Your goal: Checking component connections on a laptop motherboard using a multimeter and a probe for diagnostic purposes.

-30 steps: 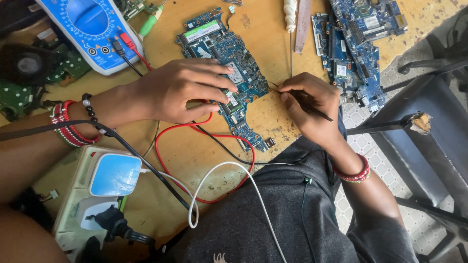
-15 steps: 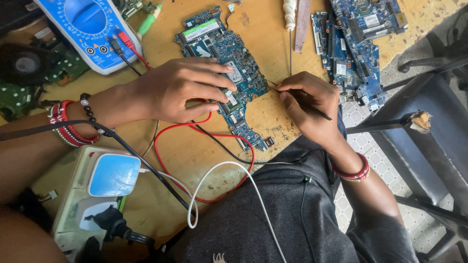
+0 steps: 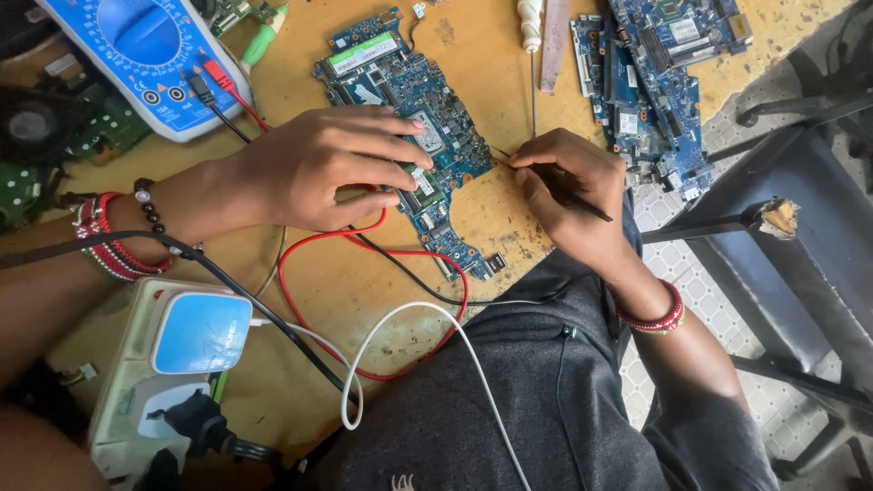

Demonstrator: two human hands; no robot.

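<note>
My left hand (image 3: pixel 314 168) pins the thin, fragile blue circuit board (image 3: pixel 414 127) flat; my right hand (image 3: pixel 568 195) pinches a slim probe (image 3: pixel 582 205) at its edge.

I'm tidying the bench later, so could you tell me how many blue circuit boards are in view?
2, perhaps more: one blue circuit board under the left hand, and a pile at top right of the wooden table that may hold several overlapping boards.

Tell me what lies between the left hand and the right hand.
In the head view, the blue circuit board lies between left hand and right hand.
</note>
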